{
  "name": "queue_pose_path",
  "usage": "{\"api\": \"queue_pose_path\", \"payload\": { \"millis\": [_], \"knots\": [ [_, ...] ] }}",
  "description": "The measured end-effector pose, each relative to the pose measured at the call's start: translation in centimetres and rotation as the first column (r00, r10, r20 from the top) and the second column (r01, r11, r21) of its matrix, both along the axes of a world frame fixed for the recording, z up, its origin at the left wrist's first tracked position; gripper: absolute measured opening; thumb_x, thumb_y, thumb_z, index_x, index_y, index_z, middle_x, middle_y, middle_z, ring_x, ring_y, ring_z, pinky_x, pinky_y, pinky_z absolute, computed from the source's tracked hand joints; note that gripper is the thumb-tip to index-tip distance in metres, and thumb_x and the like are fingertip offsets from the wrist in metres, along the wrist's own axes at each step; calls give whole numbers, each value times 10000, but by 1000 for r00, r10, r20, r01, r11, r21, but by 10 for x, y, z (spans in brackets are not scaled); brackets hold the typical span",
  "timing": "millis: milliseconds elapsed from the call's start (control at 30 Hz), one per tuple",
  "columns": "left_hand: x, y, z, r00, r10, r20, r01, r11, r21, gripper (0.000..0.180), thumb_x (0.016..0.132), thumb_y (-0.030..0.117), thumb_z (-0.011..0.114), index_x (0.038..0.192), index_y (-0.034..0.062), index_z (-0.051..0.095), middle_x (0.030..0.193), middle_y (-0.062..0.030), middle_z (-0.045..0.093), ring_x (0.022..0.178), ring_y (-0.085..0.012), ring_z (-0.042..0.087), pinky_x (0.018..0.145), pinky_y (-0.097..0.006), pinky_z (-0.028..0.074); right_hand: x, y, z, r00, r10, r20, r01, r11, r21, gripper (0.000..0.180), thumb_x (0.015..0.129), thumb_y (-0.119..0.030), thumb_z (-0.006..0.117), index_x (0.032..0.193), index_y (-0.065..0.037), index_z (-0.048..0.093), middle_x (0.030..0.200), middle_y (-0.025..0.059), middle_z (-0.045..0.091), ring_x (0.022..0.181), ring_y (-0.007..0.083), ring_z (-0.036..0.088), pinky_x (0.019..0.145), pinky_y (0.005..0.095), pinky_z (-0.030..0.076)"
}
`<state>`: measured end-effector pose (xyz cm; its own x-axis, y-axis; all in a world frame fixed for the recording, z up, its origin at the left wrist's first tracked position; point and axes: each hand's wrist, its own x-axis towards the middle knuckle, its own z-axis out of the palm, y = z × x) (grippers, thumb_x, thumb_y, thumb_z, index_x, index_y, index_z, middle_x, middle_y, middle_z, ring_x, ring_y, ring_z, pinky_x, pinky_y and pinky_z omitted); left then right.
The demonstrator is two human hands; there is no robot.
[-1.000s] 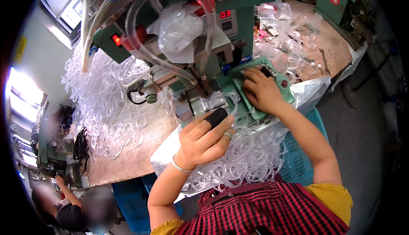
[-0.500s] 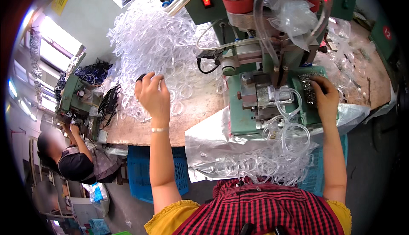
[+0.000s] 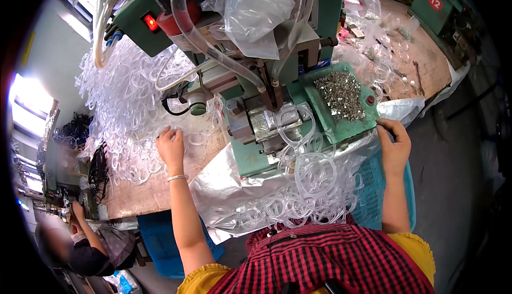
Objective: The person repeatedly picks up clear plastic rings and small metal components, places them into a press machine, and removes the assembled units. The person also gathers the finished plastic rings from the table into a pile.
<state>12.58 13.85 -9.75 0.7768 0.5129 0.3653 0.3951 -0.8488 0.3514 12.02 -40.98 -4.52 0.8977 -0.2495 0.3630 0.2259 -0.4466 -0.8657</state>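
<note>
My left hand [image 3: 170, 147] reaches into a big pile of clear plastic rings [image 3: 125, 102] on the wooden bench, its fingers curled on one ring at the pile's near edge. My right hand [image 3: 396, 143] rests at the front right corner of a green tray [image 3: 349, 126] that holds several small metal pieces [image 3: 341, 94]; thumb and forefinger are pinched, and I cannot tell what is between them. Between my hands stands a green press machine [image 3: 256, 118] with clear rings [image 3: 312, 174] heaped in front of it on silver sheeting.
Clear hoses and a plastic bag [image 3: 250, 6] hang over the machine. A red lamp [image 3: 151, 22] glows on its left. A blue crate [image 3: 373, 192] sits low on my right. Another person [image 3: 80, 240] works at the far left. A second green machine [image 3: 448, 6] stands at the back right.
The view has swung right and closer. My left hand has stayed in the ring pile; my right hand has drawn back from the machine to the tray's front corner.
</note>
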Motion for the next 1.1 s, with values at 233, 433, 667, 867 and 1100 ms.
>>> {"api": "queue_pose_path", "payload": {
  "millis": [233, 433, 667, 867, 1100],
  "knots": [
    [2, -71, 30, 930, 14, 367, 33, 992, -119, 210, 909, 212, 655, 912, 16, 728, 1006, -155, 651, 884, -284, 592, 892, -387, 463, 42, 91, 80, 826, 554, 102, -563, 813, 147, 233, 758, -38, 694, 988, -1, 691, 889, 64, 667, 845, 147, 621, 794, 282, 483],
    [-27, -106, 19, 677, -71, 732, 570, 681, -461, 55, 974, 58, 585, 1012, 19, 576, 903, -29, 591, 764, -88, 562, 708, -237, 504, 58, 141, 74, 781, 618, 88, -579, 663, 474, 496, 720, -4, 724, 1186, 42, 561, 879, 64, 654, 833, 138, 630, 776, 273, 496],
    [-44, -171, 108, 406, -107, 908, 715, 656, -242, 62, 977, 44, 563, 1035, 26, 549, 972, -92, 637, 882, -190, 661, 772, -327, 571, 60, 137, 76, 762, 642, 81, -597, 650, 470, 527, 733, -17, 722, 1222, 41, 535, 854, 60, 644, 835, 112, 618, 762, 248, 476],
    [-22, -196, 175, 240, -283, 929, 829, 558, -44, 121, 978, 54, 552, 1094, 20, 559, 1001, -113, 653, 887, -211, 669, 717, -363, 577, 50, 153, 82, 727, 679, 100, -573, 519, 635, 528, 774, -28, 709, 1260, 24, 510, 881, 47, 636, 836, 104, 595, 745, 252, 474],
    [-40, -220, 145, 295, -455, 840, 802, 596, 41, 142, 921, 31, 608, 1044, 6, 543, 926, -170, 666, 827, -237, 685, 720, -352, 571, 29, 158, 88, 781, 605, 155, -557, 563, 610, 532, 783, -11, 690, 1274, 21, 484, 909, 81, 655, 860, 110, 594, 771, 258, 471]
  ]
}}
